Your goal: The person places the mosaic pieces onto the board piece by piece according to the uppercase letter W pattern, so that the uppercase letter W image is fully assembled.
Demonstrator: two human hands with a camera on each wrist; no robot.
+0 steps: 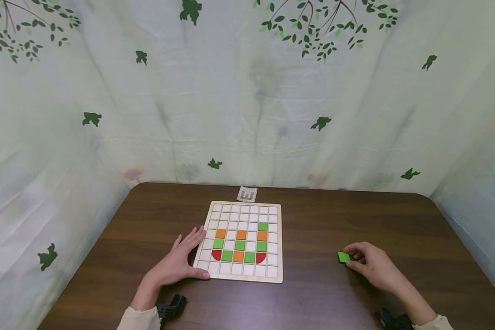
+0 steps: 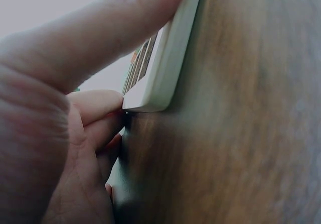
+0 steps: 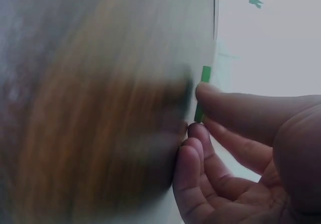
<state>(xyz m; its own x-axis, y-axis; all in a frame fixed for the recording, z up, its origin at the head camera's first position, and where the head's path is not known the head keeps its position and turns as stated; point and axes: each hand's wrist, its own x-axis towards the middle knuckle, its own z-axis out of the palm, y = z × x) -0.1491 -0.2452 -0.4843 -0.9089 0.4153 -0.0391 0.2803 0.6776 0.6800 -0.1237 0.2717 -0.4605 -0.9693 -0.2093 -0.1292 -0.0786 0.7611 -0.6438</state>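
A square board [image 1: 248, 270] with a pale wooden rim and a grid of white cells lies on the table, with several green and orange square tiles and two red rounded tiles in it. My left hand [image 1: 175, 262] rests at its left side, fingers along the edge and thumb [image 2: 115, 30] on the near left corner. Well to the right of the board, my right hand [image 1: 371, 263] pinches a green square tile [image 1: 343, 257] between thumb and fingers. In the right wrist view that tile [image 3: 205, 74] shows edge-on, close over the table.
Behind the board lies a small printed card [image 1: 247, 194] with a grid pattern. The brown wooden table [image 1: 313, 224] reaches back to a pale curtain [image 1: 231, 101] with leaf prints. Dark straps [image 1: 172, 306] sit at the wrists.
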